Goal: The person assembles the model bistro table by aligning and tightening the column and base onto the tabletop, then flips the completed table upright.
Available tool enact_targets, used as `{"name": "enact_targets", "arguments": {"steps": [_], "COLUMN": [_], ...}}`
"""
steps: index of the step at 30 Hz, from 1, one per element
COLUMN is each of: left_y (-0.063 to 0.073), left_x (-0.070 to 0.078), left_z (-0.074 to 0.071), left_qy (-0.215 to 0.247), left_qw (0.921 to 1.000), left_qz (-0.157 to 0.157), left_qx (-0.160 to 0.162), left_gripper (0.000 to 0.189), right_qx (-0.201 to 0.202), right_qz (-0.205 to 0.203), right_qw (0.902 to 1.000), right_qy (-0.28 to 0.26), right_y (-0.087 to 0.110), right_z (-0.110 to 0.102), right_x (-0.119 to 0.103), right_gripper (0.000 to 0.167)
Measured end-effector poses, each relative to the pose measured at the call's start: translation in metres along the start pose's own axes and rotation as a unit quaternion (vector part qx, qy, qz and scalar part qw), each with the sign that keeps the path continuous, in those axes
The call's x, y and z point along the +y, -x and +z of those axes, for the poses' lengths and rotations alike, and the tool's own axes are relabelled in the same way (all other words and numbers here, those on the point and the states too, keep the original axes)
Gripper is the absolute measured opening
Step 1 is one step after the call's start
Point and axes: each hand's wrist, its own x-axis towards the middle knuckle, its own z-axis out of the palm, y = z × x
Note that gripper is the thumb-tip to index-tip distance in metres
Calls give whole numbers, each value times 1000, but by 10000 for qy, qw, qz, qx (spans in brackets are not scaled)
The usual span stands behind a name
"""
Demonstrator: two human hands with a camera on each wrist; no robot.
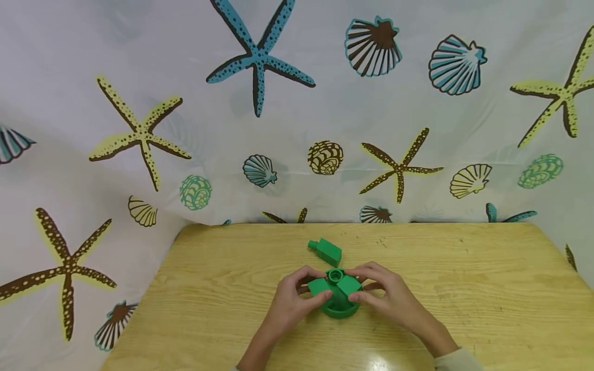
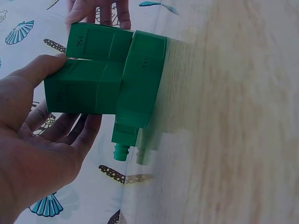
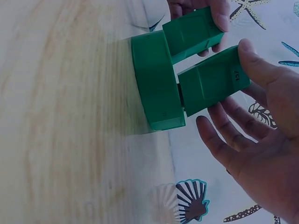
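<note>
The left hand (image 1: 292,294) and the right hand (image 1: 394,296) face each other, each bent into a pinch with thumb on the near side and fingers on the far side. Between them, on the table (image 1: 209,304) of pale, grained wood, sits a round green plastic base (image 1: 340,312) with a raised rim.

The left hand has hold of a green, box-shaped plastic block (image 1: 318,285) on its own side of the base. The right hand grips a matching green plastic block with a squared top (image 1: 349,285) on the other side. Both blocks stand over the base with their tops tilted outward, toward the hand that holds each. At the right hand's block the right wrist view shows a narrow dark neck next to the base; how deep it sits cannot be told. Between the fingertips of the two hands, a green ring-shaped socket (image 1: 335,276) faces up.

Just beyond the hands, a loose green plastic block with a ribbed neck (image 1: 330,251) lies on its side, its neck pointing to the left hand's side. Farther out, a white cloth printed with starfish and shells (image 1: 297,108) hangs behind the table.
</note>
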Motion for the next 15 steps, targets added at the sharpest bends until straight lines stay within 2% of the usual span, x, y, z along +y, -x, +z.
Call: {"name": "enact_targets", "arguments": {"steps": [8,15], "left_y": [2,2], "left_x": [-1,-2], "left_z": [-2,-2], "left_qy": [36,55], "left_qw": [10000,10000], "left_qz": [10,19], "left_qx": [20,-4], "left_gripper": [28,26], "right_qx": [-209,-65], "right_qz": [-33,152], "right_qw": [9980,9981], "right_qy": [-600,-589], "right_y": [-2,-1], "right_z": [0,2], "right_x": [-1,-3], "right_gripper": [42,41]}}
